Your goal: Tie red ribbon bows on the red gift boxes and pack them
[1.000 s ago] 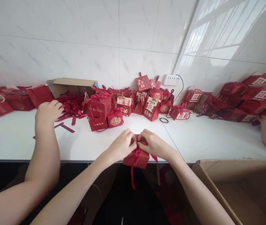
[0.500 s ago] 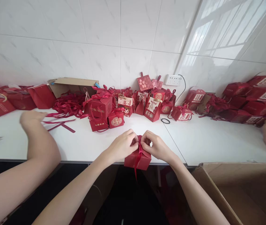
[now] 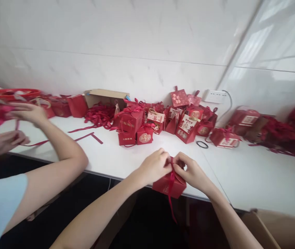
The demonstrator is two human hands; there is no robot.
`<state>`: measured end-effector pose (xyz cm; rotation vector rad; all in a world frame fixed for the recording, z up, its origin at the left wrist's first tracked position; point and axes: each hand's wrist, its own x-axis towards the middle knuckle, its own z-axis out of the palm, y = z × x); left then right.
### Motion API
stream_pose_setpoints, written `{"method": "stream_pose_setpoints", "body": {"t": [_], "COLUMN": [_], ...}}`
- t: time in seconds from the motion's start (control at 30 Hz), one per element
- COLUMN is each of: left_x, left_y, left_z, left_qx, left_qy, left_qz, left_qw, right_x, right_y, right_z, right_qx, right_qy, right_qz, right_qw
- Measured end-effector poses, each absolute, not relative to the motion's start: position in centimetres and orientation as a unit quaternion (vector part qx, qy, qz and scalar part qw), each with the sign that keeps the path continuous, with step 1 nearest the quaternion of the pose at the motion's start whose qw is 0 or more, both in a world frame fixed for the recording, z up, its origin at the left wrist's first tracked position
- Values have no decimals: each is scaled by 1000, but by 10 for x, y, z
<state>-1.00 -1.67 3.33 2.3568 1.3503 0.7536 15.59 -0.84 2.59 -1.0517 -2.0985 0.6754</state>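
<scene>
A small red gift box [image 3: 165, 185] sits at the front edge of the white table, slightly blurred. A red ribbon [image 3: 171, 181] runs over its top, one tail hanging down past the front edge. My left hand [image 3: 155, 166] pinches the ribbon at the top left of the box. From the right, my right hand [image 3: 190, 172] pinches the ribbon at the same spot, its thumb and forefinger bent together. The fingertips nearly meet and partly hide the ribbon where it is gathered.
Finished-looking red boxes [image 3: 132, 121] stand stacked behind my hands. A heap of red ribbons [image 3: 100, 114] lies before an open carton [image 3: 107, 92]. A black loop [image 3: 202, 144] lies on the table [image 3: 251, 180]. At left, a co-worker's hands [image 3: 28, 112] handle ribbon. A cardboard box [image 3: 290, 224] stands lower right.
The view has swung left, so the scene sits further right. Both my hands still pinch the ribbon on the box. The co-worker's hands at left now hold up a ribbon.
</scene>
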Motion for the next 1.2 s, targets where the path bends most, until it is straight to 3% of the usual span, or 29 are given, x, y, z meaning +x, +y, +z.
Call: {"method": "stream_pose_setpoints", "body": {"t": [0.2, 0.5, 1.2], "left_x": [2, 1, -6], "left_y": [-14, -17, -15], "left_z": [34, 23, 31], "left_qx": [831, 783, 778], "left_qy": [509, 526, 512], "left_qz": [206, 298, 308], "left_qw": [85, 147, 194], "right_x": [160, 157, 156], "right_y": [0, -3, -6], "right_z": [19, 13, 17], "right_qx": [-399, -381, -380], "right_qy": [-829, -833, -797], "right_qz": [209, 184, 263], "right_qw": [332, 357, 389]}}
